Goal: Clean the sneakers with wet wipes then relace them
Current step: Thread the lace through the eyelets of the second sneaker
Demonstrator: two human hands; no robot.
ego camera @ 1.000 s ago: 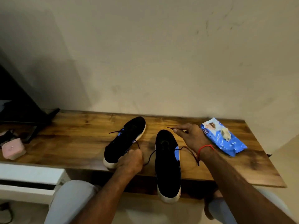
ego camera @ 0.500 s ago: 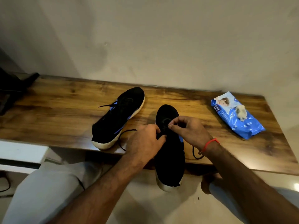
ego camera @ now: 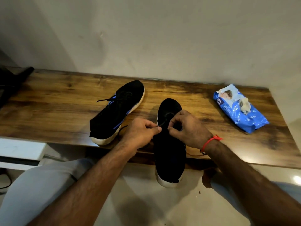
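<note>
Both of my hands have drawn closer together over the near sneaker (ego camera: 169, 144) since a moment ago, when my right was pinching the lace alone by the eyelets. Now my left hand (ego camera: 140, 136) is curled, thumb and forefinger pinching the black lace (ego camera: 163, 123), and my right hand (ego camera: 189, 129) is curled too, pinching the same lace just beside it, fingertips nearly touching over the tongue. That sneaker lies toe toward the wall, its heel hanging out past the table (ego camera: 57, 108) edge over the floor. A loose stretch of lace trails off to the left from under my left hand, toward the second sneaker (ego camera: 117, 111), which lies angled on the table just beside, heel at the front edge. Well off to the right sits the blue wet wipes pack (ego camera: 239, 110), with a crumpled used wipe (ego camera: 245, 106) on top. Bare wood stretches to the left of the shoes and between the near sneaker and the pack.
</note>
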